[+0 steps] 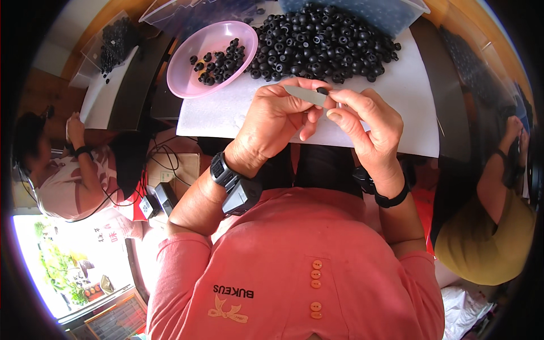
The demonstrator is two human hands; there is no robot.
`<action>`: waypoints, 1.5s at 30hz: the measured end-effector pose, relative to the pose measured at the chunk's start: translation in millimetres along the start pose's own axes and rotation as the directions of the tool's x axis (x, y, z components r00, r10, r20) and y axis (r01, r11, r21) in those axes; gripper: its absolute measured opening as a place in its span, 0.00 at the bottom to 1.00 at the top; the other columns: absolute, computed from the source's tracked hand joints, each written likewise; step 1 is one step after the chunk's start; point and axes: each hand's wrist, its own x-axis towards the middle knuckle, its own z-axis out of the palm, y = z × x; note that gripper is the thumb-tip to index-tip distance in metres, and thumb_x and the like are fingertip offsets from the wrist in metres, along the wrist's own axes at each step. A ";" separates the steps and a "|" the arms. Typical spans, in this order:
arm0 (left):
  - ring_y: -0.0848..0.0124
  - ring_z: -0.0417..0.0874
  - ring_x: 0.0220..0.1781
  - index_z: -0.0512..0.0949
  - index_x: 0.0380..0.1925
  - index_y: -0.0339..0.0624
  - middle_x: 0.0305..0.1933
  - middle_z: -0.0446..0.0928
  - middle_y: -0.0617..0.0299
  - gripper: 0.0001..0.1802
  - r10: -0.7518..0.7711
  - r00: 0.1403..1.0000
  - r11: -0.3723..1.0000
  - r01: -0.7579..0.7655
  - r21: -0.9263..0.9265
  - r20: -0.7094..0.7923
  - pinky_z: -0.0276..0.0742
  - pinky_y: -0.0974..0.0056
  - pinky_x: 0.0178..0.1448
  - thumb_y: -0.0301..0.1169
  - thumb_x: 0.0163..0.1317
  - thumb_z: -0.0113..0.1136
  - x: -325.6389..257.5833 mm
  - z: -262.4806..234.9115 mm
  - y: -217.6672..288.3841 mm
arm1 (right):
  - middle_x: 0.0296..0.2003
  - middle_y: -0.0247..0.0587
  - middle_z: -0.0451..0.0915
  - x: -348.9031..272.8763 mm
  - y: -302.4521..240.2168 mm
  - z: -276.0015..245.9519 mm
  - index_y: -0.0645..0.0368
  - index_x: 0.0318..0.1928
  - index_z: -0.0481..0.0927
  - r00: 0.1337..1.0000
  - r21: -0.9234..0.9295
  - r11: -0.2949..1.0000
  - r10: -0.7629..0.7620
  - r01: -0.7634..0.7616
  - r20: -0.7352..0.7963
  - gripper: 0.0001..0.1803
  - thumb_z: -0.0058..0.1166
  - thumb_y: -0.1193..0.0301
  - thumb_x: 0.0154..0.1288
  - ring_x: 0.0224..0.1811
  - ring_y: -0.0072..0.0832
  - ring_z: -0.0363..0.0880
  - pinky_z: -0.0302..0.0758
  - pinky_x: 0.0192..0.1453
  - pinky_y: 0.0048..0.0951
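Note:
My left hand (269, 122) and my right hand (374, 122) meet above the white table board, fingertips nearly touching. A flat, pale grey blade-like strip (306, 94) lies across my left thumb and fingers. Its right end runs between my right thumb and index finger, which are closed on it. Against the strip's upper edge, at my left fingertips, sits a small round black part (322, 90), partly hidden by the fingers. Just beyond my hands spreads a large heap of round black parts (323, 42), many with a hole.
A pink plastic bowl (177, 73) with several black parts stands left of the heap on the white board (411, 113). Clear plastic bins (408, 12) stand behind. One person (79, 170) sits at the left by another table, and another person (487, 226) at the right.

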 end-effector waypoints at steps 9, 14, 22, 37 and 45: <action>0.66 0.80 0.28 0.72 0.56 0.24 0.39 0.81 0.50 0.19 -0.053 0.998 0.994 0.055 -0.097 0.025 0.73 0.67 0.25 0.26 0.70 0.51 0.4 -6.9 -4.5 | 0.23 0.33 0.78 0.0 -2.6 4.3 0.57 0.43 0.83 0.999 -0.088 0.995 -0.045 0.042 -0.022 0.13 0.69 0.71 0.58 0.22 0.29 0.75 0.70 0.26 0.29; 0.65 0.80 0.27 0.72 0.56 0.24 0.40 0.81 0.49 0.19 -0.072 0.997 0.990 0.071 -0.122 -0.004 0.73 0.67 0.25 0.25 0.69 0.51 0.8 -4.7 -4.9 | 0.23 0.33 0.78 -0.5 -5.1 1.3 0.57 0.43 0.83 0.994 -0.131 0.986 -0.105 0.106 0.010 0.13 0.69 0.70 0.58 0.22 0.29 0.75 0.71 0.26 0.30; 0.68 0.80 0.29 0.75 0.50 0.25 0.40 0.82 0.49 0.14 -0.037 0.999 0.989 0.042 -0.144 0.037 0.73 0.66 0.26 0.25 0.71 0.51 -1.6 -5.0 -8.2 | 0.23 0.32 0.79 1.0 -1.7 1.9 0.58 0.43 0.82 0.996 -0.131 0.987 -0.091 0.090 -0.002 0.13 0.69 0.70 0.58 0.22 0.29 0.75 0.70 0.26 0.30; 0.68 0.79 0.30 0.76 0.48 0.24 0.37 0.81 0.50 0.13 -0.043 0.999 0.991 0.042 -0.128 -0.002 0.73 0.66 0.26 0.24 0.72 0.49 -1.4 -1.3 -7.8 | 0.23 0.31 0.79 1.3 -3.5 0.9 0.57 0.42 0.83 0.995 -0.149 0.984 -0.099 0.100 0.014 0.12 0.68 0.73 0.58 0.22 0.28 0.75 0.70 0.26 0.29; 0.68 0.79 0.30 0.75 0.47 0.23 0.37 0.80 0.49 0.12 -0.038 0.999 0.989 0.039 -0.145 0.014 0.73 0.66 0.25 0.24 0.71 0.50 -1.1 -2.0 -8.5 | 0.26 0.36 0.81 2.4 -6.3 -3.5 0.61 0.44 0.83 0.995 -0.135 0.986 -0.087 0.094 0.056 0.13 0.68 0.76 0.58 0.24 0.27 0.77 0.72 0.27 0.27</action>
